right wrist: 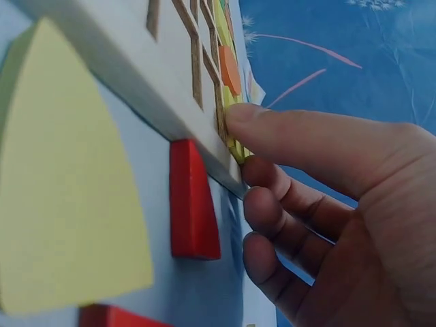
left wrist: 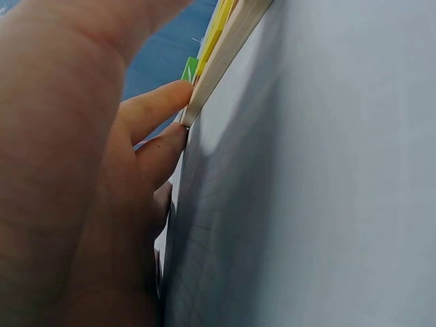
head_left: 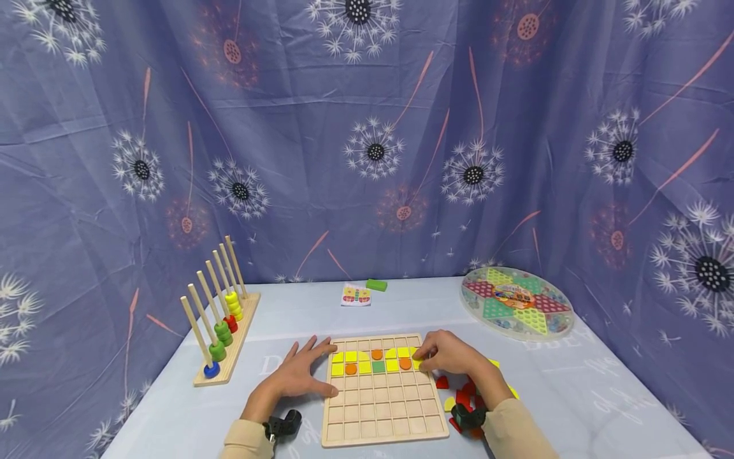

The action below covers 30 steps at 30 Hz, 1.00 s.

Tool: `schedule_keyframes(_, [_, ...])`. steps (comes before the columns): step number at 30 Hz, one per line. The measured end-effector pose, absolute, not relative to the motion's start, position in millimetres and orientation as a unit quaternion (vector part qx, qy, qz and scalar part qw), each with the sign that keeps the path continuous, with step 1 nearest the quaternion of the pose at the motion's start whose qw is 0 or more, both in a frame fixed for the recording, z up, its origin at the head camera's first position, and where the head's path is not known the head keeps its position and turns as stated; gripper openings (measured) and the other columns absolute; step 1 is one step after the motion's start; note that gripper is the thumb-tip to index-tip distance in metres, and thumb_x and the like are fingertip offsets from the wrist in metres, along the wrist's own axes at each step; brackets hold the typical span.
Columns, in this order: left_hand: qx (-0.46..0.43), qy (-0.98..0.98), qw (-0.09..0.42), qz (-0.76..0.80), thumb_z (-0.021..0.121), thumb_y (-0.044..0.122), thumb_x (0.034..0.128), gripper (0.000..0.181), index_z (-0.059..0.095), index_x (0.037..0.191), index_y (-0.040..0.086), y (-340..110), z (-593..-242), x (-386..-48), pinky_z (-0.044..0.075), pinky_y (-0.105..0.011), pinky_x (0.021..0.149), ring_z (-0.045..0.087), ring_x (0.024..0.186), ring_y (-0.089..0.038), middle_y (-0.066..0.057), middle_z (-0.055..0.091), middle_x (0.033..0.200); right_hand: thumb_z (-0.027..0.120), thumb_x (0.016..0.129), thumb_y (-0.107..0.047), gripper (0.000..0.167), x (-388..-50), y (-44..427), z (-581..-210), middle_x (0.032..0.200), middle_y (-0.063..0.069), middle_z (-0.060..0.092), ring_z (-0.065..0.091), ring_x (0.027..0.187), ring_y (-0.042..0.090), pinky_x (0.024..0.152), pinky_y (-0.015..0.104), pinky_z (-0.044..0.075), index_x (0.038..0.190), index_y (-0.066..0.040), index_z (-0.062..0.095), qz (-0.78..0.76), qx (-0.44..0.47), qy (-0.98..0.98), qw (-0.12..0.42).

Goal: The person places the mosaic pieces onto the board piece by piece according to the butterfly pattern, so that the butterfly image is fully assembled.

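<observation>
A wooden grid board (head_left: 385,413) lies on the table, its upper rows partly filled with yellow tiles (head_left: 351,356), orange round tiles (head_left: 376,354) and a green square tile (head_left: 378,366). My left hand (head_left: 298,373) is spread at the board's left side, with thumb and fingertips at its edge. Over the board's right edge, my right hand (head_left: 453,352) pinches a yellow tile (head_left: 417,366) at the end of the filled row. In the right wrist view the thumb lies on that tile, its fingers partly hidden behind. Red pieces (right wrist: 193,204) lie beside the board.
A wooden peg stand (head_left: 241,338) with coloured beads is at the left. Behind the board are a pattern card (head_left: 356,295) and a green block (head_left: 376,285). A round star-patterned game board (head_left: 516,303) lies at the back right. A patterned curtain (head_left: 321,191) surrounds the table.
</observation>
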<state>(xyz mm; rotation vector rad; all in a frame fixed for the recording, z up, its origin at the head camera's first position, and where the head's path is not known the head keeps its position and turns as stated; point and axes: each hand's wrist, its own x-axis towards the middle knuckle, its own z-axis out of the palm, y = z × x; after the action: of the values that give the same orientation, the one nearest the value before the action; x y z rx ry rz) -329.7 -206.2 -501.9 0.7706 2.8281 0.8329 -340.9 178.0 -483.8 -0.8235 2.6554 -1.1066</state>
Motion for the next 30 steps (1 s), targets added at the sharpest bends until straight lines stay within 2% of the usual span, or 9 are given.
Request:
schedule_keyframes(6, [0.246,0.929,0.047,0.273,0.076,0.066,0.0619,0.097,0.047,0.143,0.021,-206,-503,-329,-0.002,-0.06,0.111,0.013,0.144,-0.034,-0.002,0.032,0.154,0.069,0.09,-0.024,0.02,-342,188,-482,0.098,-0.006,0.067,0.058,0.083,0.013,0.07,0.031,0.052,0.106,-0.015,0.076,-0.38,-0.228,0.895,0.038])
schedule_keyframes(11, [0.242,0.93,0.043,0.275,0.076,0.066,0.0616,0.097,0.048,0.142,0.02,-205,-503,-330,-0.002,-0.06,0.111,0.013,0.144,-0.034,-0.005,0.03,0.154,0.063,0.094,-0.02,0.02,-344,203,-477,0.108,-0.004,0.066,0.061,0.091,0.013,0.076,0.035,0.053,0.11,-0.015,0.074,-0.389,-0.157,0.907,-0.017])
schedule_keyframes(17, [0.233,0.931,0.034,0.278,0.077,0.067,0.0605,0.096,0.049,0.139,0.019,-204,-505,-331,-0.001,-0.059,0.112,0.014,0.144,-0.034,-0.005,0.031,0.154,0.061,0.093,-0.012,0.023,-345,220,-471,0.112,0.007,0.066,0.058,0.083,0.017,0.065,0.034,0.05,0.113,-0.011,0.072,-0.399,-0.123,0.908,-0.025])
schedule_keyframes(20, [0.23,0.932,0.031,0.28,0.077,0.067,0.0609,0.094,0.05,0.137,0.019,-203,-506,-330,-0.001,-0.06,0.111,0.014,0.143,-0.034,-0.005,0.032,0.153,0.06,0.093,-0.01,0.024,-345,232,-472,0.111,0.011,0.066,0.057,0.08,0.018,0.064,0.033,0.05,0.114,-0.008,0.071,-0.392,-0.117,0.912,-0.033])
schedule_keyframes(25, [0.235,0.929,0.034,0.284,0.078,0.065,0.0621,0.093,0.05,0.138,0.018,-202,-504,-329,-0.002,-0.06,0.111,0.014,0.144,-0.034,-0.005,0.032,0.154,0.063,0.092,-0.008,0.022,-342,250,-472,0.1,0.007,0.067,0.059,0.083,0.019,0.07,0.036,0.052,0.111,-0.006,0.072,-0.352,-0.107,0.929,-0.053])
schedule_keyframes(30, [0.255,0.919,0.047,0.296,0.079,0.063,0.0618,0.098,0.048,0.141,0.016,-206,-501,-328,-0.003,-0.06,0.111,0.011,0.144,-0.036,-0.006,0.03,0.154,0.064,0.088,-0.004,0.022,-341,261,-474,0.097,0.007,0.068,0.058,0.082,0.019,0.068,0.033,0.053,0.109,-0.004,0.072,-0.34,-0.14,0.93,-0.026])
